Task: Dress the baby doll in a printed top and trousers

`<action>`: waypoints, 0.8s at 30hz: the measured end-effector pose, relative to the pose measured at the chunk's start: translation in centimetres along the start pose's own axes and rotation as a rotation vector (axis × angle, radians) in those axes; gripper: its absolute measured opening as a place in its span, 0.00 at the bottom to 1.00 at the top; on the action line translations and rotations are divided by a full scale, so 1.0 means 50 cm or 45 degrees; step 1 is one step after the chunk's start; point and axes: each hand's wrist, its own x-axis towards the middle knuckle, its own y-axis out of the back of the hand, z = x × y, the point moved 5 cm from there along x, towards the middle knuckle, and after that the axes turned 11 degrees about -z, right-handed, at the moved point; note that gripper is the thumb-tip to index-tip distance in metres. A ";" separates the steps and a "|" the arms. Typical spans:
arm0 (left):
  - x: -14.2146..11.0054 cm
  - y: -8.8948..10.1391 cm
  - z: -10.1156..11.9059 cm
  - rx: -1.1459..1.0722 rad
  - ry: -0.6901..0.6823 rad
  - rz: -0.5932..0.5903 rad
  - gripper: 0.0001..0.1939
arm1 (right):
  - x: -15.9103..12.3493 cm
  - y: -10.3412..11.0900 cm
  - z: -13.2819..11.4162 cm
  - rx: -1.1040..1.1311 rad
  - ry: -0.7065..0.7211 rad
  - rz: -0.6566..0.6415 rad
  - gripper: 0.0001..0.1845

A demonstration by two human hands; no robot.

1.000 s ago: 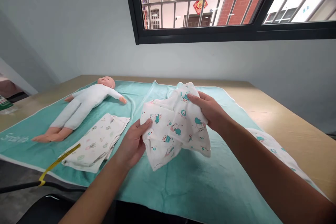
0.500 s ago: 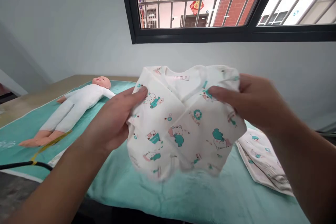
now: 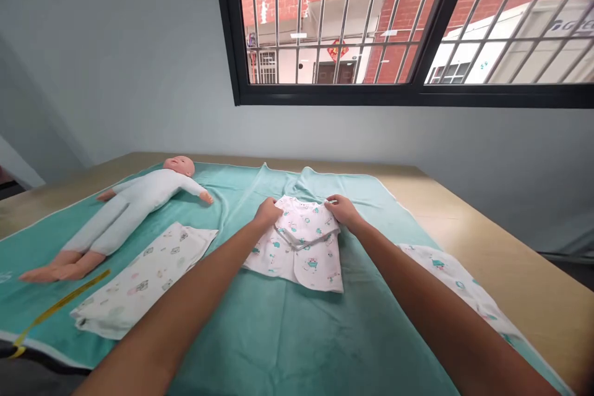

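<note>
A small white baby shirt [image 3: 304, 253] with green and pink animal prints lies on the teal blanket [image 3: 297, 340], its collar end away from me. At the shirt's left shoulder, my left hand [image 3: 268, 213] is closed on the cloth. My right hand [image 3: 342, 210] pinches the opposite shoulder between thumb and fingers. The sleeves appear folded across the shirt's front, and its lower hem is spread on the blanket.
On the left lies a baby doll [image 3: 134, 204] in a white suit. A folded printed cloth [image 3: 143, 278] and a yellow strap [image 3: 65, 303] are near it. Another printed garment [image 3: 457, 284] sits at right, beside the bare wooden tabletop [image 3: 501, 247]. A barred window [image 3: 343, 96] is behind.
The baby shirt has gone from raised close in front of me down and away onto the blanket, still in both hands. The view has shifted, uncovering the folded cloth at left.
</note>
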 end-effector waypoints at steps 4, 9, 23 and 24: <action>0.032 -0.002 -0.009 0.003 -0.014 0.027 0.15 | 0.032 0.012 0.022 0.022 0.047 0.074 0.16; 0.084 -0.006 -0.010 -0.035 -0.059 0.064 0.13 | 0.096 0.022 0.024 0.040 0.106 0.149 0.18; 0.081 -0.048 0.013 0.492 -0.620 0.085 0.14 | 0.103 0.007 0.030 -0.226 0.275 0.279 0.20; 0.079 -0.061 0.019 0.604 -0.676 0.022 0.14 | 0.097 0.004 0.017 -0.286 0.315 0.272 0.21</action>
